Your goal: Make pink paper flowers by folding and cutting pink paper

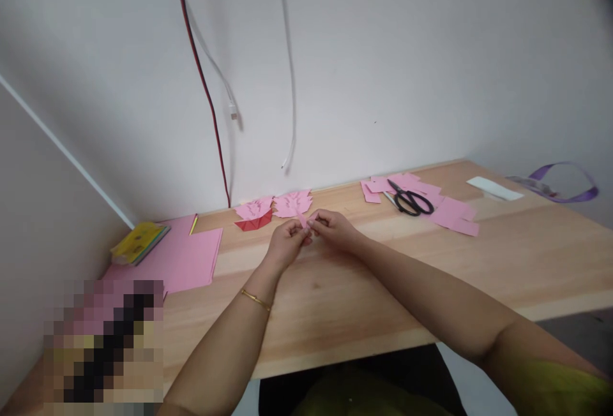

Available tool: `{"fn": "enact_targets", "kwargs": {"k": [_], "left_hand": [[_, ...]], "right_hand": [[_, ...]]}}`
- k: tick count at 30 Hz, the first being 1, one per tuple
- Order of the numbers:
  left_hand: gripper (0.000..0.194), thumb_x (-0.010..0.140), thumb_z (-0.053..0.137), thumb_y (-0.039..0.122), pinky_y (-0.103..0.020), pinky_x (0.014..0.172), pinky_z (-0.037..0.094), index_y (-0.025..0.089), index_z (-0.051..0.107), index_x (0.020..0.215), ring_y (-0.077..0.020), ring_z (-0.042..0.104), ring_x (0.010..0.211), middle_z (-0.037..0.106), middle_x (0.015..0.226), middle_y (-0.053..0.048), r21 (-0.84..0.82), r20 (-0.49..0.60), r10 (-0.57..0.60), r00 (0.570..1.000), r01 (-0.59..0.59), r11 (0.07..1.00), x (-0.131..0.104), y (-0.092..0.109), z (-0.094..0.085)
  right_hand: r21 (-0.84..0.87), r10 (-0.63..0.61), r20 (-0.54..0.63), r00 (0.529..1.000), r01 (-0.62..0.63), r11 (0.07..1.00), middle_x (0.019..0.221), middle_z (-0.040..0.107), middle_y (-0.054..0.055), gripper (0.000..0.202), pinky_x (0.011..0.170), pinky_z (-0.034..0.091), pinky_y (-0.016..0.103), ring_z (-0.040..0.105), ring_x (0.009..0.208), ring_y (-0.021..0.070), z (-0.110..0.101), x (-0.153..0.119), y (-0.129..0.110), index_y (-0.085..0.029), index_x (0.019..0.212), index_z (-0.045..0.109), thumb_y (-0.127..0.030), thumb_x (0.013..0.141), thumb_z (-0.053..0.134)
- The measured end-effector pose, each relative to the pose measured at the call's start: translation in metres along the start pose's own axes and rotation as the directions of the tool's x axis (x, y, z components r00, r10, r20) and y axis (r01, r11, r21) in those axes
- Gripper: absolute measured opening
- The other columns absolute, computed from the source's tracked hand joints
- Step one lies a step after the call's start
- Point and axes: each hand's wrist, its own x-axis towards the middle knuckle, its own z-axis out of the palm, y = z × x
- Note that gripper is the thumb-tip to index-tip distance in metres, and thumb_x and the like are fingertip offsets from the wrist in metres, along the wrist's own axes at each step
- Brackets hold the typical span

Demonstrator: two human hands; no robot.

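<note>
Between both hands is a small folded piece of pink paper [302, 219], pinched from either side above the wooden table. My left hand [286, 240], below a gold bracelet on the wrist, has its fingers closed on the paper's left side. From the right, my right hand [330, 228] grips the same piece between thumb and fingertips. Just beyond the hands lie pink folded paper pieces [293, 204] in a cluster, with more pink folded pieces [255, 208] to their left. A red folded paper piece [253, 221] sits in front of those.
Black-handled scissors [412, 202] rest on pink paper pieces [453, 214] at the right. A white strip [495, 188] lies farther right. Large pink sheets [191, 260] and a yellow packet [140, 242] occupy the left. Cables [211, 103] hang down the wall behind the table [383, 301].
</note>
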Motion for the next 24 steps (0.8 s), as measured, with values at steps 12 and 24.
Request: {"fn": "enact_targets", "kwargs": {"k": [12, 24], "left_hand": [[0.021, 0.069, 0.07, 0.035, -0.025, 0.059, 0.049, 0.015, 0.062, 0.071, -0.0111, 0.058, 0.058, 0.062, 0.065, 0.0, 0.111, 0.005, 0.017, 1.0, -0.017, 0.994, 0.0044, 0.0032, 0.0017], [0.018, 0.071, 0.068, 0.031, -0.023, 0.059, 0.047, 0.015, 0.06, 0.07, -0.0104, 0.057, 0.058, 0.061, 0.062, 0.001, 0.131, 0.012, 0.004, 1.0, -0.006, 0.991, 0.0062, -0.0029, -0.0004]], "right_hand": [[0.048, 0.064, 0.0, 0.998, -0.064, 0.997, 0.064, 0.059, -0.001, 0.023, 0.059, 0.039, 0.023, 0.052, 0.06, 0.0113, -0.003, -0.0013, 0.0006, -0.015, 0.077, 0.061, -0.035, 0.085, 0.052], [0.004, 0.105, 0.019, 0.994, -0.105, 0.994, 0.065, 0.06, -0.001, 0.021, 0.061, 0.038, 0.023, 0.052, 0.061, 0.0117, -0.005, -0.0015, -0.0042, -0.015, 0.079, 0.06, -0.034, 0.085, 0.052]]}}
